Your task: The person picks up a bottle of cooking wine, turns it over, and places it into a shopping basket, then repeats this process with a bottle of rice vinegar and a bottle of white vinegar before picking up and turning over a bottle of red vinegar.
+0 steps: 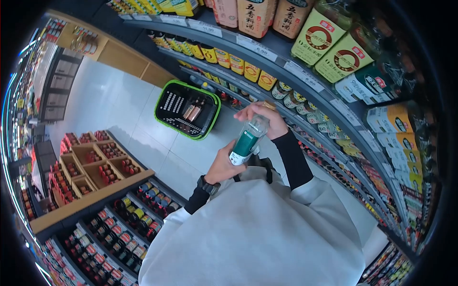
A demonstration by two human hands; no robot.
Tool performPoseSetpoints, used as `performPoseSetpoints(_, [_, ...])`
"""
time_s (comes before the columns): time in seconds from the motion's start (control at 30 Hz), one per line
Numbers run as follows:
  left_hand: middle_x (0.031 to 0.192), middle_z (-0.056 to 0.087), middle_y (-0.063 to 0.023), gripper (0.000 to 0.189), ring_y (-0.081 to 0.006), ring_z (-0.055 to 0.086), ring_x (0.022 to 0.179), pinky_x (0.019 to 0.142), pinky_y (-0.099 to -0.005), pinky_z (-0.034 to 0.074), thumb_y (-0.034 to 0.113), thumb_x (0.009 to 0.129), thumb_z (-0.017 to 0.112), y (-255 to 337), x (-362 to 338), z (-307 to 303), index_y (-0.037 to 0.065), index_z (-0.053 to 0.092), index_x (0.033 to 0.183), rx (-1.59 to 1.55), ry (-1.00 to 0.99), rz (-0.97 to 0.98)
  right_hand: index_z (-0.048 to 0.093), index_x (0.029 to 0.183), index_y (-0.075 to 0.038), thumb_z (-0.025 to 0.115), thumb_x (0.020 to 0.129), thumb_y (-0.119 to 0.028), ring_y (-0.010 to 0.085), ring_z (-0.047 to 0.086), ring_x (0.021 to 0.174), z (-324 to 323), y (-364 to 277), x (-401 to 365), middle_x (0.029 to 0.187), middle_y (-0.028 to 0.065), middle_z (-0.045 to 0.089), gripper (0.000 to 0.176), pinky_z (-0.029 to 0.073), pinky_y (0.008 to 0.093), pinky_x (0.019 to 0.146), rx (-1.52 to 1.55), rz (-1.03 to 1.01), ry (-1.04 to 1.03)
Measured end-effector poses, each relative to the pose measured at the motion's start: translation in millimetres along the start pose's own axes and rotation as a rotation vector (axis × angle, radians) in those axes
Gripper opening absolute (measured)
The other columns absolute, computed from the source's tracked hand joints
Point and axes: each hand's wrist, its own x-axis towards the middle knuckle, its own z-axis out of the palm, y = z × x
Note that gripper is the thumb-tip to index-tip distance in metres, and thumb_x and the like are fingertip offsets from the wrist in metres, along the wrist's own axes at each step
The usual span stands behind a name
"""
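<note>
A clear bottle (249, 141) with a green and white label is held tilted in front of my body. My left hand (222, 161), with a dark watch on the wrist, is wrapped round the bottle's lower part. Up at the neck, my right hand (270, 120) is closed round the bottle's top, and a gold-coloured cap (269, 105) shows beside its fingers. Beyond the hands, a black shopping basket (164, 117) with a bright green rim stands on the floor. Inside it lies a small pack of brownish items (192, 112).
Shelves (267, 55) of bottles run along my right, with green-labelled bottles (320, 35) on the upper level close by. A lower shelf of dark jars and bottles (114, 238) is at my left. Behind it stands a wooden display (90, 167) of red jars. Tiled floor (143, 114) lies between.
</note>
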Motion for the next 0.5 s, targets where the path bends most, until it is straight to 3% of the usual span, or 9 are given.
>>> performPoseSetpoints(0.03, [0.094, 0.066, -0.0085, 0.052, -0.0162, 0.061, 0.085, 0.08, -0.0298, 0.048, 0.007, 0.064, 0.068, -1.3, -1.7, -0.7, -0.001, 0.054, 0.114, -0.041, -0.013, 0.021, 0.056, 0.072, -0.005, 0.048, 0.096, -0.03, 0.032, 0.06, 0.105, 1.9, -0.4, 0.2, 0.084, 0.0114, 0.062, 0.035, 0.044, 0.0407, 0.093, -0.016, -0.008, -0.01])
performPoseSetpoints(0.13, [0.095, 0.066, -0.0058, 0.051, -0.0142, 0.062, 0.087, 0.081, -0.0295, 0.049, 0.006, 0.065, 0.069, -12.6, -13.0, 0.0, 0.0, 0.056, 0.114, -0.286, -0.226, -0.244, 0.053, 0.068, -0.007, 0.049, 0.096, -0.032, 0.0311, 0.06, 0.107, 0.5, -1.2, -4.1, 0.081, 0.0094, 0.061, 0.038, 0.044, 0.0405, 0.092, 0.13, 0.118, -0.059])
performPoseSetpoints(0.27, [0.102, 0.066, -0.012, 0.056, -0.0187, 0.065, 0.089, 0.078, -0.0324, 0.054, 0.016, 0.07, 0.069, -18.0, -21.2, 7.0, -0.001, 0.054, 0.121, -0.497, -0.217, -0.342, 0.046, 0.064, -0.011, 0.052, 0.096, -0.032, 0.0246, 0.059, 0.089, -7.6, 12.7, 1.6, 0.068, 0.0034, 0.05, 0.039, 0.046, 0.0389, 0.085, 0.304, 0.226, -0.025])
performPoseSetpoints(0.3, [0.105, 0.065, -0.0145, 0.059, -0.0205, 0.065, 0.089, 0.078, -0.0334, 0.054, 0.022, 0.072, 0.069, -15.1, -21.7, 7.4, -0.001, 0.052, 0.124, -0.539, -0.209, -0.336, 0.044, 0.063, -0.013, 0.054, 0.095, -0.029, 0.022, 0.056, 0.081, -8.1, 16.9, 2.9, 0.065, 0.0012, 0.046, 0.038, 0.046, 0.0385, 0.083, 0.293, 0.242, 0.023])
performPoseSetpoints(0.47, [0.121, 0.057, -0.0259, 0.083, -0.0279, 0.065, 0.089, 0.078, -0.0367, 0.055, 0.053, 0.079, 0.066, -10.6, -37.0, 2.7, -0.001, 0.041, 0.137, -0.986, -0.172, -0.349, 0.043, 0.062, -0.014, 0.057, 0.093, -0.023, 0.0207, 0.057, 0.079, -2.8, 27.7, 2.1, 0.063, -0.0003, 0.046, 0.035, 0.047, 0.0382, 0.082, 0.343, 0.273, 0.148])
performPoseSetpoints(0.5, [0.134, 0.046, -0.0298, 0.091, -0.0353, 0.062, 0.102, 0.087, -0.0416, 0.052, 0.058, 0.081, 0.059, -30.9, -41.9, -5.0, -0.001, 0.029, 0.144, -0.942, -0.25, -0.286, 0.043, 0.062, -0.014, 0.057, 0.092, -0.022, 0.0205, 0.058, 0.079, -0.2, 29.4, 2.8, 0.062, -0.0004, 0.046, 0.034, 0.048, 0.0381, 0.081, 0.376, 0.258, 0.176])
